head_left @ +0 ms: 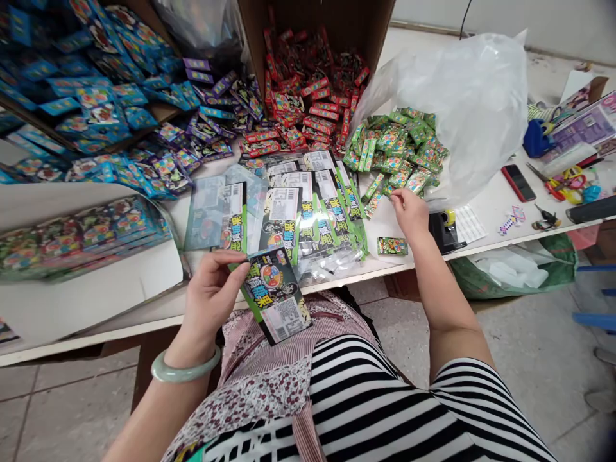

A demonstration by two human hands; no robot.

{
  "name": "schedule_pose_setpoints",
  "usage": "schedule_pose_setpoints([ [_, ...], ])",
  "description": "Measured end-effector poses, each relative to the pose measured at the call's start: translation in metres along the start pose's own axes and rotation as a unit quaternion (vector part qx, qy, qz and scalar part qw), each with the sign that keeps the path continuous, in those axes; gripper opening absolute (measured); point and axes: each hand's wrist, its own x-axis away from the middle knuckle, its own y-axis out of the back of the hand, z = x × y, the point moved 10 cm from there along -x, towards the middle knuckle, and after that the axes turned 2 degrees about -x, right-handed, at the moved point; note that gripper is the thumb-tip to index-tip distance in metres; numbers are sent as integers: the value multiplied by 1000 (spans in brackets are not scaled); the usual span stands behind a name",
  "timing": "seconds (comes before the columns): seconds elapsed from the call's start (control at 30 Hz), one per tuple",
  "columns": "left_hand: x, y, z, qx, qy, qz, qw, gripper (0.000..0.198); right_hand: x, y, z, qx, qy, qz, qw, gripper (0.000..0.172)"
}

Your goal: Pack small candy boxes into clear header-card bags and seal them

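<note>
My left hand [212, 295] pinches the upper edge of a flat black and green printed bag [278, 295], tilted over my lap in front of the table edge. At the near side of a heap of small green candy packets [397, 151], my right hand [411, 215] has its fingertips drawn together. Whatever may be between them is too small to make out. One single green packet [392, 246] lies below that hand near the table edge. Between my hands, more black and green printed bags [327, 218] overlap on the table, beside clear bluish sleeves [205, 215].
Red packets [317, 109] spill from a cardboard box [380, 32]; purple packets [168, 160] and blue packets [101, 102] are heaped left. A white carton [120, 289] stands front left. Rightward are a plastic bag [486, 109], a phone [518, 183], scissors [568, 183] and a black tape dispenser [445, 237].
</note>
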Motion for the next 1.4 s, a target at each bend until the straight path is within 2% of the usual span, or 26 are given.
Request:
schedule_pose_setpoints([
  [0.07,-1,-1,-1,4,-13,4,1000,12,-3,2,-8,-42,-28,-15,999,23],
  [0.13,-2,-3,-2,7,-19,10,1000,12,-4,15,-12,-112,-40,-57,991,20],
  [0.23,-2,-10,-4,15,-5,24,1000,11,1,39,5,-234,-27,-107,966,18],
  [0.3,-2,-17,-7,22,13,37,999,14,8,44,46,-297,20,-66,952,17],
  [0.37,-2,-23,-13,31,22,51,998,15,21,34,111,-330,87,54,938,11],
  [0.43,-1,-28,-19,41,28,61,997,13,44,15,182,-347,169,195,902,7],
  [0.5,1,-29,-24,52,36,69,996,10,66,-3,237,-347,223,288,864,8],
  [0.57,2,-29,-27,60,40,77,994,9,79,-23,271,-335,247,335,845,10],
  [0.63,4,-27,-29,64,46,85,993,8,83,-43,289,-311,258,360,841,11],
  [0.7,6,-25,-28,70,54,88,992,7,83,-57,296,-281,266,374,843,11],
  [0.8,7,-22,-27,92,59,84,990,7,83,-67,298,-248,270,382,848,11],
  [1.13,4,-21,-22,104,40,45,993,28,81,-78,299,-206,253,374,868,14],
  [1.27,3,-22,-22,95,21,20,995,26,78,-81,295,-201,247,367,874,13],
  [1.33,2,-23,-24,95,8,14,995,24,76,-86,292,-207,226,380,873,13],
  [1.4,2,-23,-26,93,3,13,996,24,77,-98,285,-240,171,423,857,15],
])
